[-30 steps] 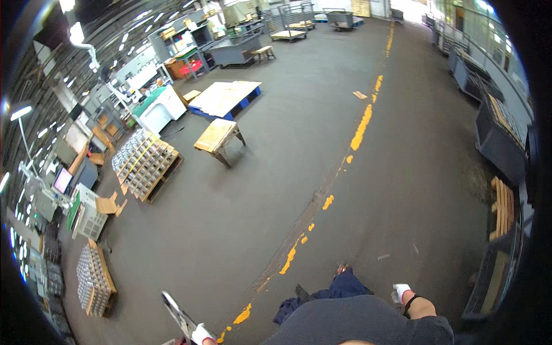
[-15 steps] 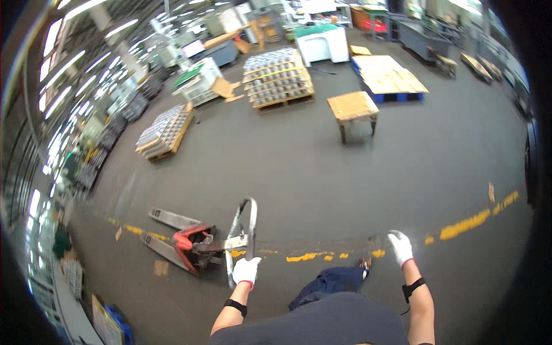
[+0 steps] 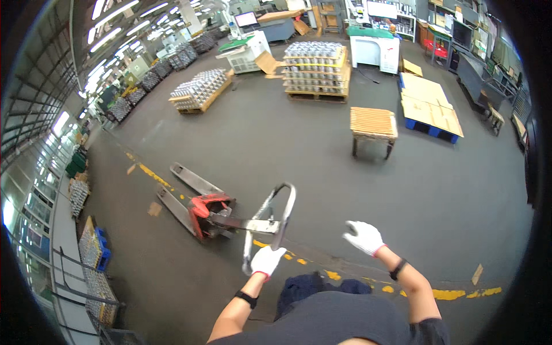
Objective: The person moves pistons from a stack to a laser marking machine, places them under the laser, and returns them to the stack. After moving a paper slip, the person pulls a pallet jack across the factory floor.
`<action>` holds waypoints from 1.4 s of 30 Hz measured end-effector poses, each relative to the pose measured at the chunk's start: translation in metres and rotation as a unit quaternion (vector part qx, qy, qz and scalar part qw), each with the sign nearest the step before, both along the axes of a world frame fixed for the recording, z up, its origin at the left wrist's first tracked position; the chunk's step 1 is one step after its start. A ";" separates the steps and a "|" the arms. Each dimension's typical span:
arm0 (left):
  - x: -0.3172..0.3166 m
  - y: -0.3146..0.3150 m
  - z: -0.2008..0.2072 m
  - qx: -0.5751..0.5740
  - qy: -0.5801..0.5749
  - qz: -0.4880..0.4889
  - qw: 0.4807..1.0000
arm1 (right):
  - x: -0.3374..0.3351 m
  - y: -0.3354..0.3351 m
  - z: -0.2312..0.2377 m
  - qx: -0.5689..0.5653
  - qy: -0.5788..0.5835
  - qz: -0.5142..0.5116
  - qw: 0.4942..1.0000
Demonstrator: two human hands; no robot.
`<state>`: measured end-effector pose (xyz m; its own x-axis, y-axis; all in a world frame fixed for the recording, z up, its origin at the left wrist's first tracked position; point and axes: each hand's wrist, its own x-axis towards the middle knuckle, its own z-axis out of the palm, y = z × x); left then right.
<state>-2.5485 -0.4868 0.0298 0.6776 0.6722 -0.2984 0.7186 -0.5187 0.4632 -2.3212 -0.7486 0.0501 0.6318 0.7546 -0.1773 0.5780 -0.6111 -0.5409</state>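
A red pallet jack [image 3: 210,210] with two grey forks stands on the floor ahead and to the left, its forks pointing away to the far left. Its long loop handle [image 3: 287,210] tilts toward me. My left hand [image 3: 268,260], in a white glove, is closed around the near side of that loop. To the right of the handle, my white-gloved right hand [image 3: 363,237] hovers in the air, fingers apart and touching nothing. Both wrists carry black bands.
A small wooden table [image 3: 374,122] stands ahead. Behind it are stacked metal parts on a pallet [image 3: 316,69], a lower loaded pallet [image 3: 201,89] and a blue pallet topped with cardboard [image 3: 431,106]. A worn yellow line [image 3: 155,175] crosses the floor. Loaded pallets [image 3: 95,247] line the left side.
The view has swung left, so the surroundings sit further right. My right hand has come inward toward the handle. My left hand stays on the loop.
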 end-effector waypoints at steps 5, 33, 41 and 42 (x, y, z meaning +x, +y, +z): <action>-0.034 -0.113 0.022 0.019 0.081 0.088 0.993 | 0.030 -0.005 0.022 0.173 -0.072 0.175 0.966; -0.355 -0.520 0.126 0.383 -0.147 0.343 0.845 | -0.200 -0.302 0.090 0.325 0.011 0.583 0.745; -0.355 -0.616 0.150 0.489 -0.097 0.335 0.800 | -0.202 -0.383 0.129 0.235 0.005 0.625 0.745; -0.353 -0.625 0.151 0.508 -0.091 0.321 0.794 | -0.201 -0.389 0.128 0.238 0.007 0.634 0.735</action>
